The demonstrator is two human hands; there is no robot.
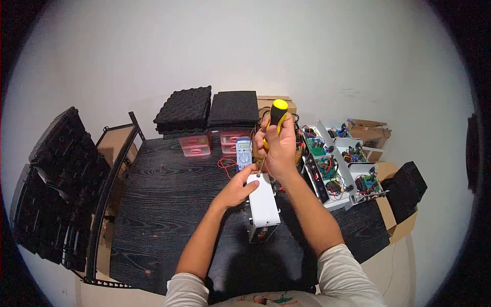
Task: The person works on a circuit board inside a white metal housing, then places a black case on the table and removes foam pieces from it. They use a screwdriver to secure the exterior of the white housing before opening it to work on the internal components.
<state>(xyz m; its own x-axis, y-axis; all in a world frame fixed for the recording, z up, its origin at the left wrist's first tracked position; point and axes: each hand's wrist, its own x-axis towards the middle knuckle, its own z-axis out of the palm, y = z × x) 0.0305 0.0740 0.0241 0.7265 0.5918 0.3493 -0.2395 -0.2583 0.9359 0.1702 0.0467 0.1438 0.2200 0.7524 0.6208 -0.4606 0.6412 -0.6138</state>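
Note:
A screwdriver (279, 105) with a yellow and black handle is gripped in my right hand (282, 151), its shaft pointing down. The tip meets a screw at the far end of a white metal case (263, 203). My left hand (239, 187) holds that far end, with the thumb on the white top and the fingers at the left corner. The case's near end is a dark panel (263, 234), and another screw (268, 222) shows on top close to it. Behind my hands stands a blue and grey multimeter (244, 152) with a red lead.
Black foam sheets (233, 107) rest on red-tinted clear boxes (196, 145) at the back. To the right are several opened white cases (327, 199) with circuit boards. A cardboard box (404, 227) stands at the right edge of the black table (163, 204); a shelf frame (105, 189) is at left.

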